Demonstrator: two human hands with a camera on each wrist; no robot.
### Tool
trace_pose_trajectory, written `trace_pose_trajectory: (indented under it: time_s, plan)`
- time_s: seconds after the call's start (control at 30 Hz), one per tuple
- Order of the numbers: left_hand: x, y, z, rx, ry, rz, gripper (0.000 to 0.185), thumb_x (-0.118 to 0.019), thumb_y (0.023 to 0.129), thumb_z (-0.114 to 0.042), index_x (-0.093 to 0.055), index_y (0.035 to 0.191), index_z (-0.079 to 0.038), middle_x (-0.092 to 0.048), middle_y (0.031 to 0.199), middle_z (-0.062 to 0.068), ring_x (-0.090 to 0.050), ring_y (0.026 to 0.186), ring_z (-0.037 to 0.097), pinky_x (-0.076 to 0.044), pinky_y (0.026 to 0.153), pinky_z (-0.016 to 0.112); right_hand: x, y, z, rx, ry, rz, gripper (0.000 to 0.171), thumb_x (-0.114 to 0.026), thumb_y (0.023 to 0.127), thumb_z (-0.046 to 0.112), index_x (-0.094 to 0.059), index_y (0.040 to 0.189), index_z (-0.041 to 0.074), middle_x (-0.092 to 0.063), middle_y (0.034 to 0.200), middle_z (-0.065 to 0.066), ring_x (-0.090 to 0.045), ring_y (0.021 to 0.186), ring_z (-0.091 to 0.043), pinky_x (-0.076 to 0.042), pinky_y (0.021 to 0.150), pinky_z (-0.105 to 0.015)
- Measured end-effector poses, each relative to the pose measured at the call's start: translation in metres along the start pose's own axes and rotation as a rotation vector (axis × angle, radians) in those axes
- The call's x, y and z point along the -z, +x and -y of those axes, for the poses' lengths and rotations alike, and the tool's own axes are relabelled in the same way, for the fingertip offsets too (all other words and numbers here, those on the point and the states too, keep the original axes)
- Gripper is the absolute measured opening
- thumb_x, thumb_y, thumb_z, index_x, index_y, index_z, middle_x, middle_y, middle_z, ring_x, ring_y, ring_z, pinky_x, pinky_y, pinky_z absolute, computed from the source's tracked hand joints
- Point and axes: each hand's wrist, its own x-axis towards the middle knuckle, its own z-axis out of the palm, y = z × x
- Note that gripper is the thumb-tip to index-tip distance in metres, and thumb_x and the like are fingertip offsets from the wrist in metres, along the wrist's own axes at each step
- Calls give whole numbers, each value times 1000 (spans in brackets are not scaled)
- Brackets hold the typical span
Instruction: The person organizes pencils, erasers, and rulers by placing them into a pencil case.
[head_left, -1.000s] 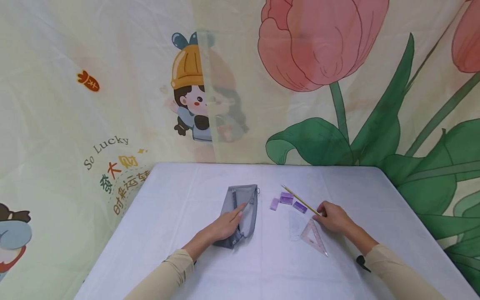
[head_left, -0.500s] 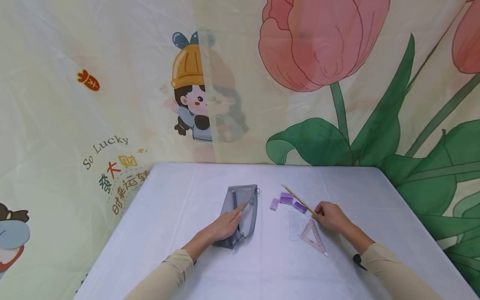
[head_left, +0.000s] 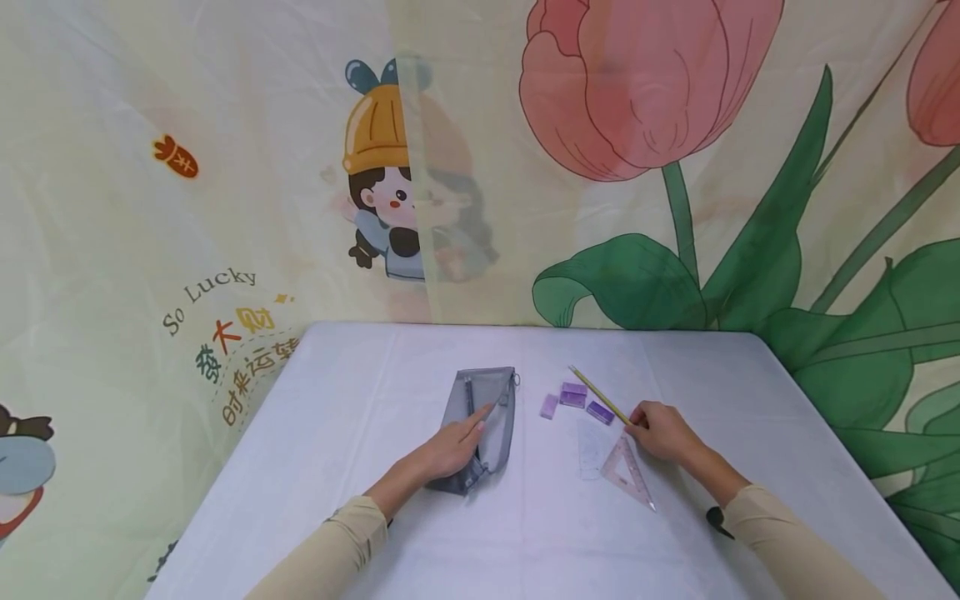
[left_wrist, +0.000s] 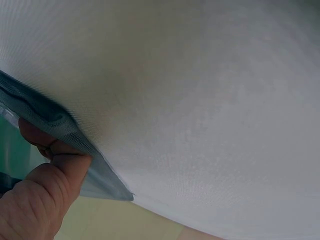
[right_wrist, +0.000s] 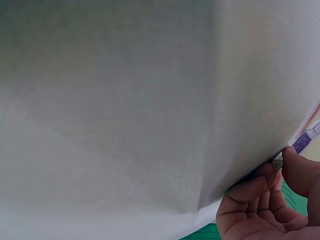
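Observation:
A grey mesh pencil case (head_left: 498,433) with a zipper lies left of the table's middle. My left hand (head_left: 450,450) holds it, one finger stretched over its top; in the left wrist view, thumb and fingers grip the edge of the case (left_wrist: 107,180). My right hand (head_left: 663,432) pinches a yellow pencil (head_left: 598,394) near one end, between thumb and fingers. The pencil's end (right_wrist: 277,164) pokes out of the grip in the right wrist view. Beneath the pencil's line lie purple blocks (head_left: 573,395), and a pinkish set square (head_left: 628,475) lies just below the right hand.
A clear ruler-like sheet (head_left: 592,448) lies left of the set square. A small lilac block (head_left: 549,407) and a darker purple one (head_left: 601,412) flank the others. The white-covered table (head_left: 360,400) meets a printed cloth backdrop (head_left: 487,300) at its far edge.
The right hand has shifted slightly left, and the pencil's far tip has swung a little to the right and up. My left hand and the pencil case have stayed put.

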Motion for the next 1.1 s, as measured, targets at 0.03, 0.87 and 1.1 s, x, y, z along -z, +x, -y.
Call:
trace_pose_trajectory:
  time_s: [0.03,0.87,1.1]
  plan:
    - [0,0,0,3,-5,2,52,-23,109,-37,-24,159,-24,-60,88,22,-61,97,28,-44,96,47,0,0,0,2,0,-3,14,-65,95,12,-62,100,-1,-61,85,-9,-54,77,-19,-48,65,-29]
    - [0,-1,0,-16,16,-1,52,-23,109,-34,-25,158,-19,-41,67,2,-53,71,17,-44,89,44,4,-14,19,80,70,-170,15,-65,93,9,-61,100,-4,-59,83,-10,-53,75,-20,-44,62,-29]
    - [-1,0,1,-23,17,-10,51,-23,109,-33,-25,158,-21,-44,68,3,-58,82,17,-44,90,44,-4,-23,34,80,97,-154,14,-65,93,10,-61,99,-2,-58,80,-8,-51,71,-18,-43,57,-27]
